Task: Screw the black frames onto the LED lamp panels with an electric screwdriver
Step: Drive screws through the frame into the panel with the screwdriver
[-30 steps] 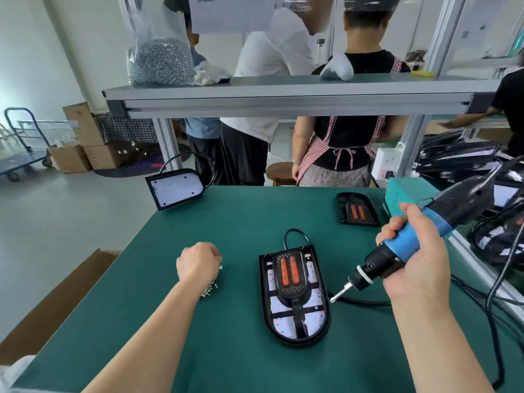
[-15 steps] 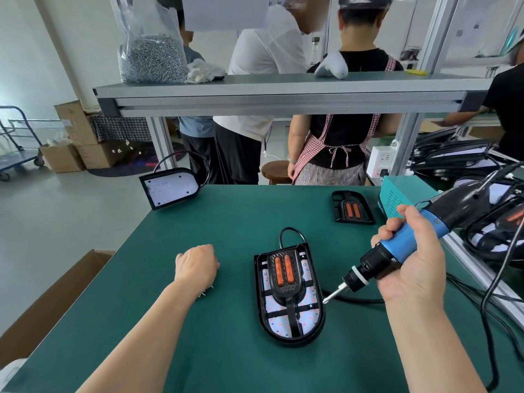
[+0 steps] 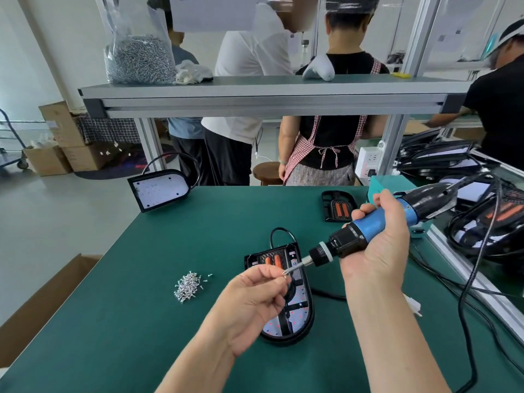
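While the right hand (image 3: 377, 251) is wrapped around the blue grip of the electric screwdriver (image 3: 368, 225), the tool slants down to the left, its bit (image 3: 293, 266) meeting a screw (image 3: 285, 273) pinched in the left hand (image 3: 252, 302). Both are above the LED lamp panel (image 3: 300, 303), which lies flat at centre frame on the green counter (image 3: 170, 251) with the black frame (image 3: 279, 252) seated on it. A loose screw pile (image 3: 187, 285) lies left of the panel. A second panel (image 3: 160, 191) sits at the counter's far left edge.
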{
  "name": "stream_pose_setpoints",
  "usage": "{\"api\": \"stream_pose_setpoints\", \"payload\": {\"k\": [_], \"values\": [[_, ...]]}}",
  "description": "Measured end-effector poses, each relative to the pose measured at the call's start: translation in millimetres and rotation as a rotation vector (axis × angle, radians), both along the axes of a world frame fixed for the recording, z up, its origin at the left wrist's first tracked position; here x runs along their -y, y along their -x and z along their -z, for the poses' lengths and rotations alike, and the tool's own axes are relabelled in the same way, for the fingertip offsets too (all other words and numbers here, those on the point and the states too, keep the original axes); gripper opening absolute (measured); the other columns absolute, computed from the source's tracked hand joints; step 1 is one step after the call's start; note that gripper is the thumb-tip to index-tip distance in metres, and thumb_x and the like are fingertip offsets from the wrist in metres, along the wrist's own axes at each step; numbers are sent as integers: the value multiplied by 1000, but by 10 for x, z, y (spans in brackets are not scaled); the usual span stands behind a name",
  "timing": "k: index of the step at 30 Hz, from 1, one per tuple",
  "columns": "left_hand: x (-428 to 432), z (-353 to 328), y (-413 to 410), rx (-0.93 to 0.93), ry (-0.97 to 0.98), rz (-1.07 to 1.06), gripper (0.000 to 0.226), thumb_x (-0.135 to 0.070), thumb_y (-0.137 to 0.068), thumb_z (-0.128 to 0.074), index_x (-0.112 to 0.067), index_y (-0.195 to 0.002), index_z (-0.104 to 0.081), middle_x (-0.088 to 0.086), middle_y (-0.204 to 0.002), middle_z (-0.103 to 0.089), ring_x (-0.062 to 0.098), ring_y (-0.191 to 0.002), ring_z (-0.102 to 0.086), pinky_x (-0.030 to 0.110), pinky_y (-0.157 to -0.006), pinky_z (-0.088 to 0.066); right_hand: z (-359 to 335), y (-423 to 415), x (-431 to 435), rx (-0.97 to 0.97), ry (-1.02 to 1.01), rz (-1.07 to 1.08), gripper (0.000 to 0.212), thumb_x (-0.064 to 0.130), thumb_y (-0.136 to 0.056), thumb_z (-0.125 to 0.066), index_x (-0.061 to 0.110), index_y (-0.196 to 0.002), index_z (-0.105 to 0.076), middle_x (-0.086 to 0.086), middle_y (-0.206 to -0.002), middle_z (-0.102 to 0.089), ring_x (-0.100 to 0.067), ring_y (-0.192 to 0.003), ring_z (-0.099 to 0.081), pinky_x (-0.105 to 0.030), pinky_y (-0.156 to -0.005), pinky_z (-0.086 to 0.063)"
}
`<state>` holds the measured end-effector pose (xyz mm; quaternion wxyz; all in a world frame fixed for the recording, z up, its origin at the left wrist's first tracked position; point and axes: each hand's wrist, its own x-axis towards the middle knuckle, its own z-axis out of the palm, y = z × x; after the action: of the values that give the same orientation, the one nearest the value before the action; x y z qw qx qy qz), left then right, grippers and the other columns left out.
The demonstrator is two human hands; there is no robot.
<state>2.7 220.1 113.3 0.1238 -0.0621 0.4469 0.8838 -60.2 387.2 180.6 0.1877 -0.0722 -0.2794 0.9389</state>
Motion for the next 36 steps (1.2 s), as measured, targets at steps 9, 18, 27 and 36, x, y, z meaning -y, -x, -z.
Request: {"api": "stream_pose_setpoints", "payload": {"k": [9, 18, 27, 36], "values": [[-71, -68, -27, 79, -130, -29, 12, 4, -70, -72, -6, -76, -73, 14, -83, -69, 18, -67, -65, 26, -68, -51, -52, -19, -15, 4, -37, 45, 14, 22, -90, -71, 20, -87, -58, 7, -65, -58, -9, -55, -55, -18, -57, -48], [-81, -42, -27, 96, -136, -57, 13, 4, -66, -74, -6, -74, -75, 14, -81, -70, 18, -66, -65, 28, -69, -51, -24, -10, -34, 5, -54, 49, 13, 22, -91, -70, 21, -91, -57, 7, -65, -58, -7, -55, -55, -19, -57, -48], [-227, 3, -110, -131, 181, -339, 15, 8, -77, -73, -7, -75, -72, 12, -75, -69, 16, -65, -65, 21, -66, -55, 15, -14, 24, 22, -83, 113, 15, 20, -90, -71, 19, -93, -57, 6, -64, -58, -10, -55, -56, -18, -56, -50], [-229, 53, -125, -302, 387, -386, 34, 9, -84, -72, -24, -92, -76, 14, -90, -76, 20, -81, -70, 22, -77, -57, 55, 46, 46, 129, -48, 121, 14, 21, -90, -71, 18, -93, -58, 7, -63, -59, -9, -54, -57, -17, -55, -50]]}}
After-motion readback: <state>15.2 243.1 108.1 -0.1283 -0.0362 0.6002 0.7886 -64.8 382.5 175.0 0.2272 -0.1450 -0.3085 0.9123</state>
